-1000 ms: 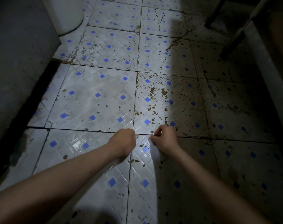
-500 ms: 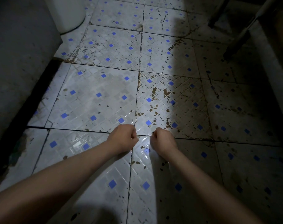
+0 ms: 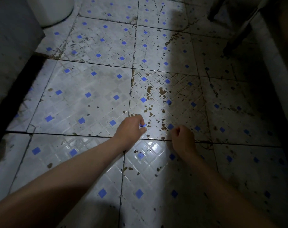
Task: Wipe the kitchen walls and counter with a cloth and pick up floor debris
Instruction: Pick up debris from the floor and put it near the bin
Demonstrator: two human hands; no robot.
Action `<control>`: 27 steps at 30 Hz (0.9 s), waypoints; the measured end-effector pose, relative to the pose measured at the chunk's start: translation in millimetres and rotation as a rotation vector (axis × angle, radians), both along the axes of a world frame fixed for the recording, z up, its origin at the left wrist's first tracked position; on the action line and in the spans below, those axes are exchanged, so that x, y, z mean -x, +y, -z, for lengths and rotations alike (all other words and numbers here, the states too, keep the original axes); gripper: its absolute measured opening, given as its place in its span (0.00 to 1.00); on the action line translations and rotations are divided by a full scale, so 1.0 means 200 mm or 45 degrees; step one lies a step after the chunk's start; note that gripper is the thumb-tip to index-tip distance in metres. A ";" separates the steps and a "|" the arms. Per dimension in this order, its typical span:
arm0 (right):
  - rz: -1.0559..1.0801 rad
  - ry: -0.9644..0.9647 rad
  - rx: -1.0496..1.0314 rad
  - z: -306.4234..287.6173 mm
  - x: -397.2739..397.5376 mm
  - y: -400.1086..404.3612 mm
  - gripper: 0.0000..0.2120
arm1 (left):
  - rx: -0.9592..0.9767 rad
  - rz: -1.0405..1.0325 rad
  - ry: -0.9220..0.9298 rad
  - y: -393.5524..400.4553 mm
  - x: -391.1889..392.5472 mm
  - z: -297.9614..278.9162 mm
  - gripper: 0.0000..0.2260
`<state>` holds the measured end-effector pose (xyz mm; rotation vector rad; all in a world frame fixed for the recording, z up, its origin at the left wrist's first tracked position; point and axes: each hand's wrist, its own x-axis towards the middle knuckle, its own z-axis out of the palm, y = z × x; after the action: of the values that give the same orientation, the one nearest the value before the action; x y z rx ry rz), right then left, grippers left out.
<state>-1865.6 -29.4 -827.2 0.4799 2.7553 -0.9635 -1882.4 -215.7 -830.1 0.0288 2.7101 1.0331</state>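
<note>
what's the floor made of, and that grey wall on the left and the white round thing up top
Floor: looks like glazed ceramic tile, white with blue squares; it gives a glossy glare and has dark grout lines, with brown specks.
Grey wall: seems bare cement or plaster, matte and rough.
White round thing: smooth, maybe plastic or ceramic; too little shows to tell.

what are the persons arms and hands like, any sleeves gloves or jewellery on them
Both forearms are bare from the bottom edge of the view up to the wrists, with no sleeve showing. The left hand and the right hand wear no gloves, and no watch, bracelet or ring can be seen. The right arm lies partly in shadow, so fine detail there is hard to tell.
</note>
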 end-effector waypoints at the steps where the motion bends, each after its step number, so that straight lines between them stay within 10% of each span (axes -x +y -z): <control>1: 0.020 0.022 0.027 0.00 0.00 0.01 0.09 | 0.015 -0.003 0.000 0.02 0.00 0.01 0.05; 15: 0.124 -0.108 0.224 -0.03 -0.01 0.00 0.12 | 0.386 0.210 -0.178 0.04 -0.03 0.00 0.07; 27: 0.174 -0.657 0.949 -0.15 -0.09 -0.05 0.14 | 0.251 0.053 -0.425 -0.08 -0.11 -0.06 0.09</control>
<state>-1847.8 -38.7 -797.3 0.6577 1.7658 -1.5291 -1861.4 -231.7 -818.3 -0.1117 2.4791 0.6838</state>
